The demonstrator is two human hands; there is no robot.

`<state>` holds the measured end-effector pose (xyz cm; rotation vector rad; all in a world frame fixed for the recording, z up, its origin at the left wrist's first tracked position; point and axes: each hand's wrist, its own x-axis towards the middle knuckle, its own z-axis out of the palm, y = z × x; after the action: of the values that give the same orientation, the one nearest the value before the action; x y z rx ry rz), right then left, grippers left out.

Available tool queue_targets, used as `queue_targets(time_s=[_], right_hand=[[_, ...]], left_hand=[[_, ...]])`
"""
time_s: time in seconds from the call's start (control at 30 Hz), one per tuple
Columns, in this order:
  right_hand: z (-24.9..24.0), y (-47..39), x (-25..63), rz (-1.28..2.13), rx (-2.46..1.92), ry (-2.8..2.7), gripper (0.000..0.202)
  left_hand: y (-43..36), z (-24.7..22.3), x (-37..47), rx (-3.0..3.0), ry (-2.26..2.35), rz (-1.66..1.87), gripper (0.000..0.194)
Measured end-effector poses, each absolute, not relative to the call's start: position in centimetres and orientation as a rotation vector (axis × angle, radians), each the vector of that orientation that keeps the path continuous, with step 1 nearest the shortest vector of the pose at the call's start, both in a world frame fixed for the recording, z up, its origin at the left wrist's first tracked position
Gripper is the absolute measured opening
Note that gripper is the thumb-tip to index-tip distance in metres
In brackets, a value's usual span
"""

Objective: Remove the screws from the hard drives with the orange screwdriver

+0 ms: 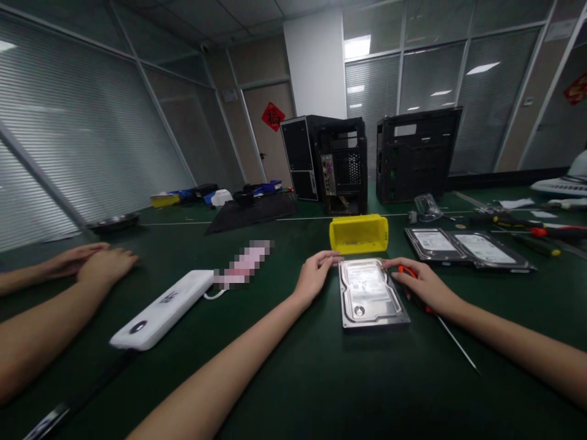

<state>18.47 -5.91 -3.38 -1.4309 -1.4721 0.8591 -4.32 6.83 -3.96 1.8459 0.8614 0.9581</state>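
Observation:
A silver hard drive (369,290) lies on the green table in front of me, its label side up. My left hand (317,274) rests at its upper left corner, fingers and thumb bent against the edge. At the upper right edge, the index fingertip of my right hand (424,286) touches the drive. That same hand is closed around a screwdriver (456,342) with an orange-red and black handle, its shaft pointing down toward me on the right. Part of the handle is hidden under the palm. Just behind the drive stands a yellow plastic bin (359,249).
Two more hard drives (486,249) lie at right, near scattered tools (550,232). Computer cases (417,156) stand at the back beside a black mat (254,212). On the left are a white power strip-like block (167,308) and another person's hands (103,264).

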Motion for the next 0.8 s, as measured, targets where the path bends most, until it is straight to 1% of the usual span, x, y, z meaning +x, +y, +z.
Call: queue_targets(time_s=[0.1, 0.27, 0.5, 0.7, 0.8], right_hand=[[-3.6, -5.8, 18.5, 0.877, -1.420, -1.446, 0.034], [-3.5, -5.9, 18.5, 0.977, -1.492, -1.340, 0.044], [-3.2, -5.8, 17.8, 1.048, -1.448, -1.275, 0.049], [-2.7, -6.4, 17.8, 1.033, -1.441, -1.157, 0.048], [-3.3, -8.5, 18.1, 0.954, -1.475, -0.941, 0.047]], left_hand=[[6.7, -3.7, -4.4, 1.872, 0.859, 0.940, 0.027], [6.5, -3.1, -4.4, 1.858, 0.868, 0.922, 0.026], [6.2, -2.0, -4.7, 1.851, 0.945, 0.900, 0.027], [6.6, -2.2, -4.6, 1.874, 1.002, 0.888, 0.026], [6.7, -2.2, -4.5, 1.882, 1.023, 0.898, 0.026]])
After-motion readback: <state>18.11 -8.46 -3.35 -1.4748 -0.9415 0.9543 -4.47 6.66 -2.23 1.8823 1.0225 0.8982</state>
